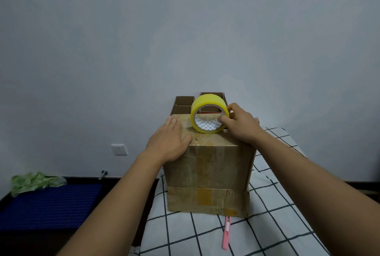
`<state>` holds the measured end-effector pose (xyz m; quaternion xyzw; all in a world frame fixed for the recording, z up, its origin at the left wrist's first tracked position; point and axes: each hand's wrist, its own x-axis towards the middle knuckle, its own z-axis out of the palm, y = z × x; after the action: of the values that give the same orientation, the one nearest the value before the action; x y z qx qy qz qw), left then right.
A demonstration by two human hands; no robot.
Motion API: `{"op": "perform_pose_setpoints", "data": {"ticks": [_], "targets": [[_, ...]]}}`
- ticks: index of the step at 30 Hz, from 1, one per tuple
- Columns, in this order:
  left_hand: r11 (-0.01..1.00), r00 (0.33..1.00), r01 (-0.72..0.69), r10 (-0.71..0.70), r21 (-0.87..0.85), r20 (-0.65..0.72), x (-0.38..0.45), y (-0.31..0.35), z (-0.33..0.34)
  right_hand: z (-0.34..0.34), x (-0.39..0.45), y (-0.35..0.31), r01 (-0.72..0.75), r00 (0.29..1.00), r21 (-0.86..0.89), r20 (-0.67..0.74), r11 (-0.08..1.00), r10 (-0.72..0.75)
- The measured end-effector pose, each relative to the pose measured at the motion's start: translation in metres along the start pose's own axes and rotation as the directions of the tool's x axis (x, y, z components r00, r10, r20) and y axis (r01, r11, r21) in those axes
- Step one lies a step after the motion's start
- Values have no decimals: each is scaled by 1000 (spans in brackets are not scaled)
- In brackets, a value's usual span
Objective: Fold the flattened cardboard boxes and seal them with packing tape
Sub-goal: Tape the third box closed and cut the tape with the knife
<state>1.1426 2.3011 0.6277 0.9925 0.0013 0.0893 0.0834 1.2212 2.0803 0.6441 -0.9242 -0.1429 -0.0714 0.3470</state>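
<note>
Checked bedcover (267, 225) carries cardboard box (209, 165) | left hand (167, 142) flat, pinning top's left edge | right hand (240, 124) pinching tape roll (208, 113) upright on top, likely laying tape.

No words, numbers or brand names can be read anywhere. The inner core of the yellow tape roll (209, 113) carries a repeating pattern of small grey triangular marks, perhaps a maker's logo, too small and blurred to make out.
</note>
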Motion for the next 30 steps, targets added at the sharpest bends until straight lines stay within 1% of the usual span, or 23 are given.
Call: {"op": "perform_pose_setpoints", "data": {"ticks": [2,5,8,10,13,16,19,24,30], "targets": [[999,999,24,-23,-40,34,0,-1,3,0,-1,0,7,1000,29,14,1000,-7],[998,998,40,-38,-40,57,-1,-2,2,-3,-3,-1,6,999,155,40,988,-13],[998,997,48,-46,-27,60,-1,-2,1,-10,-4,-3,-21,999,278,-40,960,34],[998,997,57,-56,-20,55,1,-1,1,-11,-3,-2,-22,996,295,-79,955,47],[998,997,58,-57,-18,60,4,1,1,-10,-3,1,36,998,301,-54,953,-21],[999,995,36,-32,-41,100,2,2,-2,-15,-4,8,79,996,200,30,977,-87],[1000,989,-2,3,-6,145,-2,2,-2,-17,-7,17,66,992,118,98,991,-77],[999,992,0,-7,52,128,-3,2,-3,-12,-13,13,95,994,25,42,995,-96],[996,994,4,-13,85,108,-7,5,-3,-15,-13,11,94,995,-29,50,995,-92]]}}
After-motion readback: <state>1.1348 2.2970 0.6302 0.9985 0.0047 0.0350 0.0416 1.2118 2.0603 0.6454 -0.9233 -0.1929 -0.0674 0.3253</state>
